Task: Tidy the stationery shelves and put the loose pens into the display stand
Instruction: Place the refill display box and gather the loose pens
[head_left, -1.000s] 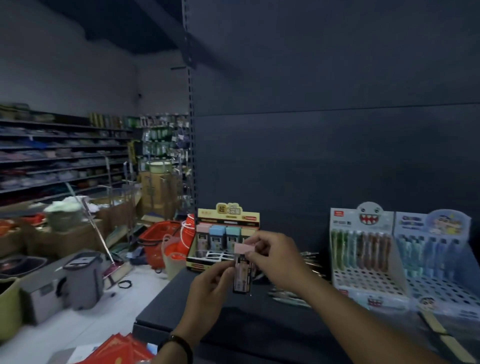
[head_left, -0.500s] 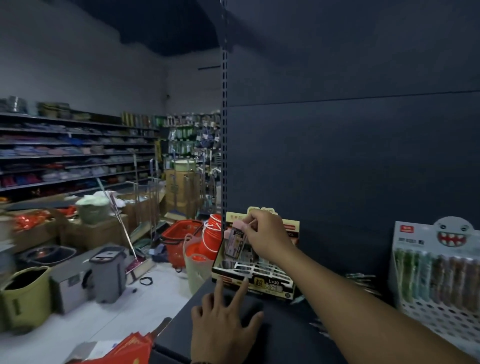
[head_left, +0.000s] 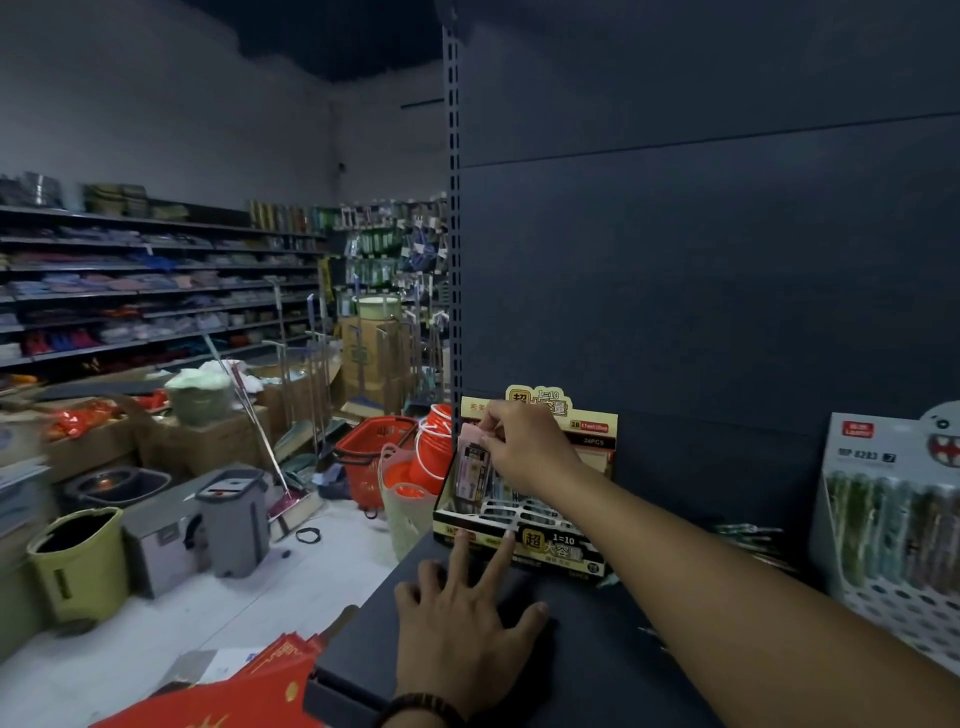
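My right hand (head_left: 524, 449) pinches the pink-capped lead case (head_left: 471, 470) at its top, thumb and fingers, lowering it toward the back-left slot of the yellow display box (head_left: 524, 512). Left hand (head_left: 467, 618) lies flat and open on the dark shelf (head_left: 571, 654), fingertips (head_left: 506, 545) touching the box front, holding nothing.

Risks, as I judge them: case tilted, could catch the grid divider and jam; box sits near the shelf's left edge, so a hard push could slide it off.

Contents: a few cases standing in the back row, front cells look empty. Pen stand (head_left: 893, 525) to the right holds upright pens. Loose pens (head_left: 748, 535) lie on the shelf between box and stand.
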